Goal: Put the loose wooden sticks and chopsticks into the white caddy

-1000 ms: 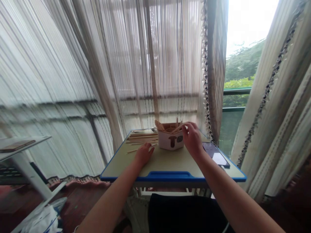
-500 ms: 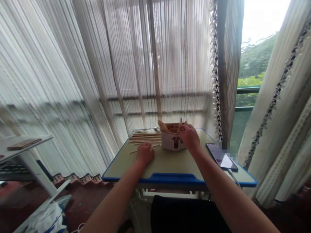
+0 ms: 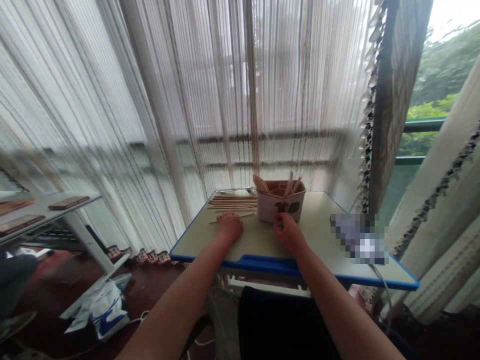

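Note:
My left hand [image 3: 230, 227] lies palm down on the table, fingers spread, its fingertips at a thin wooden stick [image 3: 247, 215] that shows on both sides of them. Just beyond is a row of wooden chopsticks [image 3: 234, 201], laid side by side. A divided box [image 3: 265, 210], pale outside and brown inside, stands right of the row. One bundle of sticks [image 3: 260, 183] leans in its left part, and a few flat sticks [image 3: 290, 186] in its right part. Close before the box's front wall, my right hand [image 3: 289, 234] has its fingers curled together; no stick shows in it.
Metal cutlery [image 3: 240, 190] lies at the table's [image 3: 258, 245] far edge. A blurred-out device [image 3: 354, 237] with a cable [image 3: 384, 285] is at the right. On the left stands another table [image 3: 84, 202] with brown flat objects. Sheer curtains [image 3: 210, 100] hang behind.
My right hand has come down from the box's right part, leaving sticks standing there, to before its front. My left hand stays by the thin stick. The view has shifted left.

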`<control>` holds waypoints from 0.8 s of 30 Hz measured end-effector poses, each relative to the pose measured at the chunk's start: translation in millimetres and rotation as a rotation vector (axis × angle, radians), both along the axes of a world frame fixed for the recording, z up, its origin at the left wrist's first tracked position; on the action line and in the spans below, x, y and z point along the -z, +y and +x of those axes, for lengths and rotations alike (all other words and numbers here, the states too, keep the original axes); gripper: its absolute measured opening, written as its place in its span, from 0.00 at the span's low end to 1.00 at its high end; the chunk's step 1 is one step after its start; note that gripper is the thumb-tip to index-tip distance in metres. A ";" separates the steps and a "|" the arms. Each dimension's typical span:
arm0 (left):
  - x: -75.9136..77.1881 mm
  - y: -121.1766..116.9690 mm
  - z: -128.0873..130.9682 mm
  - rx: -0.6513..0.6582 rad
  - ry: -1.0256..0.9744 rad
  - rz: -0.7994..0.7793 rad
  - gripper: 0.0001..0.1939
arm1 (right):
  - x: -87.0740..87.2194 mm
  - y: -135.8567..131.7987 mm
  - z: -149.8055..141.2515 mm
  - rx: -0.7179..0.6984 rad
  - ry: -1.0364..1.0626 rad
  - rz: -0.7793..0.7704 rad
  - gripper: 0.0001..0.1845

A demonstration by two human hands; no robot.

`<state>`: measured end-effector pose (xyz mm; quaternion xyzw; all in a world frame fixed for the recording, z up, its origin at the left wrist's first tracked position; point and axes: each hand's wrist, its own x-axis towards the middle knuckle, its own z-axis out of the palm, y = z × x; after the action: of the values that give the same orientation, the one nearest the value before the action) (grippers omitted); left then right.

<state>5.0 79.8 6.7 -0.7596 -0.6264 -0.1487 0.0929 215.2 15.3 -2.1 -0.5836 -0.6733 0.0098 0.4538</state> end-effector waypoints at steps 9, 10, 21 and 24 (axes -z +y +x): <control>1.1 3.8 3.8 0.244 0.035 -0.060 0.15 | 4.0 3.2 3.3 -0.028 -0.085 -0.187 0.14; 1.2 3.2 4.1 0.236 0.027 -0.052 0.14 | 4.6 3.7 3.6 -0.028 -0.090 -0.192 0.14; -1.0 -5.0 2.9 0.261 -0.054 0.137 0.09 | 8.7 8.5 5.8 -0.058 -0.044 -0.120 0.11; -0.7 -5.6 2.5 0.281 -0.060 0.168 0.10 | 2.6 4.7 9.1 0.076 0.054 0.099 0.14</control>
<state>7.6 74.1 7.5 -0.8245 -0.5016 -0.2350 0.1157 224.3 19.9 -4.7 -0.5852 -0.6378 -0.0253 0.5001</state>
